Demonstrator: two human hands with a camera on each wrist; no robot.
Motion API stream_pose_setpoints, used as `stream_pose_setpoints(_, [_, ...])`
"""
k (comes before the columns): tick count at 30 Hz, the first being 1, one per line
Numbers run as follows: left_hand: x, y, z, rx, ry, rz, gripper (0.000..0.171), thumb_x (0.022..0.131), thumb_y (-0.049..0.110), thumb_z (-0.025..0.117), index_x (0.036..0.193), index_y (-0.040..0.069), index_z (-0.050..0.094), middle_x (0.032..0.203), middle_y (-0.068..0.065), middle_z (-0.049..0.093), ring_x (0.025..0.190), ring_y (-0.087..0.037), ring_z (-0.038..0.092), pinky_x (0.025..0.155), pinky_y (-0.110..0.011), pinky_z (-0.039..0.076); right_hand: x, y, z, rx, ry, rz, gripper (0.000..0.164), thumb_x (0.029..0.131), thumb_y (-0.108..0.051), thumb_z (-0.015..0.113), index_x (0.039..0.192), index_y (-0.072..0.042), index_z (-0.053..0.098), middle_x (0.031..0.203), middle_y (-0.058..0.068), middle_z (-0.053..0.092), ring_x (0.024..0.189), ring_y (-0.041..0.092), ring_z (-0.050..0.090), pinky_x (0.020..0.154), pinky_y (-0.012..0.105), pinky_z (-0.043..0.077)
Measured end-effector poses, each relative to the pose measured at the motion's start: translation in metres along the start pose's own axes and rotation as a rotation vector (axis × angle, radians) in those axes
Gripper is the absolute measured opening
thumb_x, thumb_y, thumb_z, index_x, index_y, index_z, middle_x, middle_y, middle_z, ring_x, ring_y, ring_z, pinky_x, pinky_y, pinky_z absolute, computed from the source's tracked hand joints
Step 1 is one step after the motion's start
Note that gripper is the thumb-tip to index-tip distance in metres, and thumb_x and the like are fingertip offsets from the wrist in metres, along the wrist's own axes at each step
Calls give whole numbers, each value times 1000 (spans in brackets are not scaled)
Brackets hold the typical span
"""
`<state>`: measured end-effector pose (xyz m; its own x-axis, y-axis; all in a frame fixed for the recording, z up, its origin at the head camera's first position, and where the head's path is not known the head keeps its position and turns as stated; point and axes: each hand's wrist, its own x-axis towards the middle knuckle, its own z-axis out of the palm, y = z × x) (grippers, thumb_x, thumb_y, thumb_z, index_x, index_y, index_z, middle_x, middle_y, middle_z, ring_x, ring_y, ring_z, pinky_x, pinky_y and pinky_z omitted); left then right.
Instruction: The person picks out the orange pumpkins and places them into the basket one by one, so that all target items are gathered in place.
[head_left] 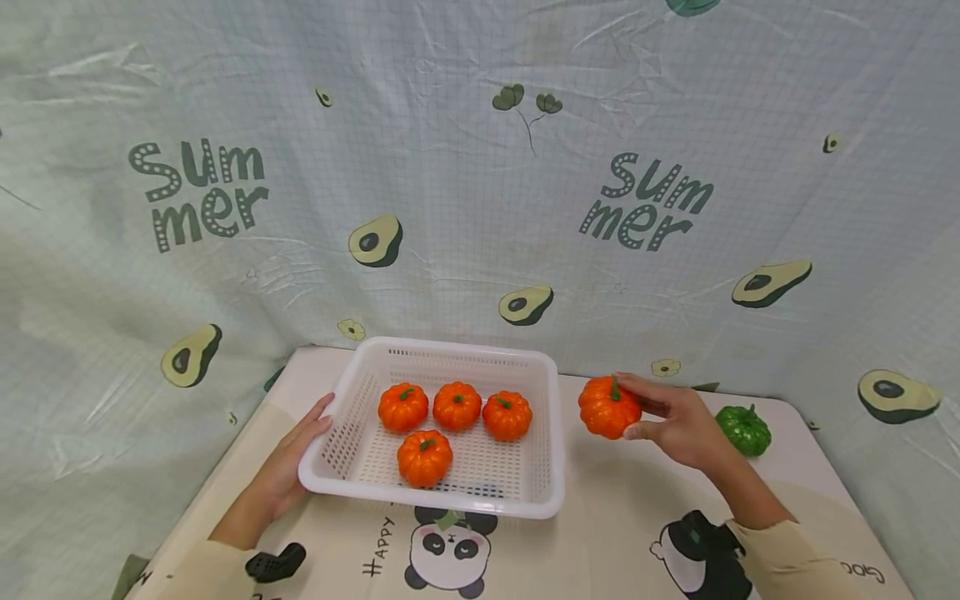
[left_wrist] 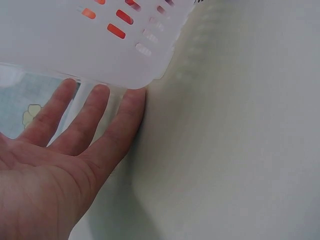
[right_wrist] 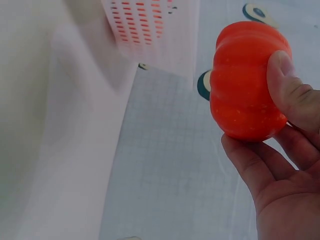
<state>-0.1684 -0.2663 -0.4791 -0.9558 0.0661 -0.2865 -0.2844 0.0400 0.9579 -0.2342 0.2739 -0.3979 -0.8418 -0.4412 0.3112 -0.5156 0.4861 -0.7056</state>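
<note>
An orange toy pumpkin (head_left: pixel 604 408) with a green stem is held between the thumb and fingers of my right hand (head_left: pixel 678 421), to the right of a white plastic basket (head_left: pixel 558 433). In the right wrist view the thumb presses one side of the pumpkin (right_wrist: pixel 245 85) while the fingers support the other. Several more orange pumpkins (head_left: pixel 425 458) sit inside the basket. With fingers extended, my left hand (head_left: pixel 288 462) rests along the basket's left side; the left wrist view shows its fingertips (left_wrist: pixel 102 92) right at the basket's edge.
A green pumpkin (head_left: pixel 742 430) lies on the table at the right, beyond my right wrist. The table cover (head_left: pixel 585 550) carries panda prints. A black object (head_left: pixel 276 563) is by my left sleeve. Pale avocado-printed sheeting (head_left: pixel 450 167) hangs behind and at both sides.
</note>
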Motion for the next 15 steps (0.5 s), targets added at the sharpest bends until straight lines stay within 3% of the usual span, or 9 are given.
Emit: stream_pose_setpoints(15, [0,0,-1,-5,-12,5,67,111,53,34,168,39,1,178,-8,4,157,-42,23,110,-46,46,8,-6,10,-10,-40,-14,69,77,-5,88,141,2,62,145,22,63,122,-23,47,97,14,51])
